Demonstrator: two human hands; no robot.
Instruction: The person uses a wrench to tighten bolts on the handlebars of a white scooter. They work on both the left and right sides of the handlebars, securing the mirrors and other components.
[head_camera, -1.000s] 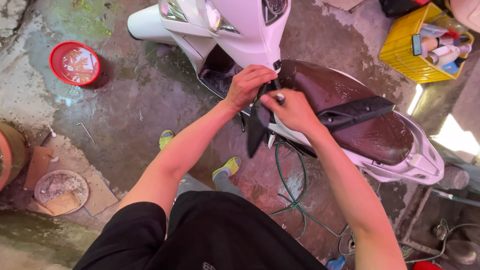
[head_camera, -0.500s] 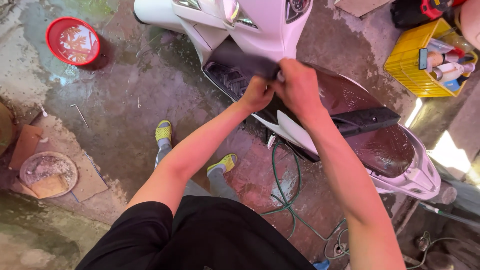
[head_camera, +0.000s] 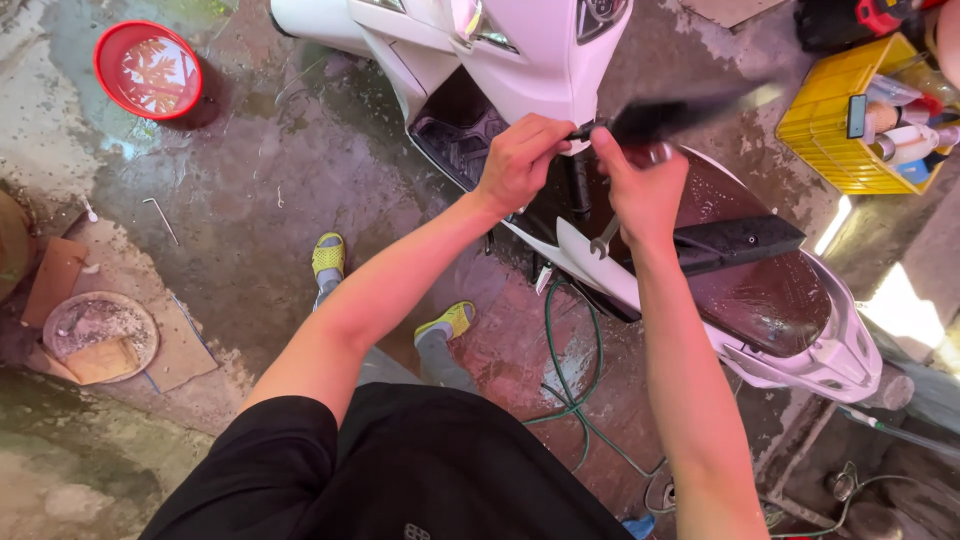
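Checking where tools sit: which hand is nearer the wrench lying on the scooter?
Right. The right hand is just above the wrench; the left hand sits farther off, up to its left.

The white plastic scooter (head_camera: 540, 60) stands at twelve o'clock; round red plastic basin (head_camera: 148, 70) at ten; yellow plastic crate (head_camera: 835, 130) at two.
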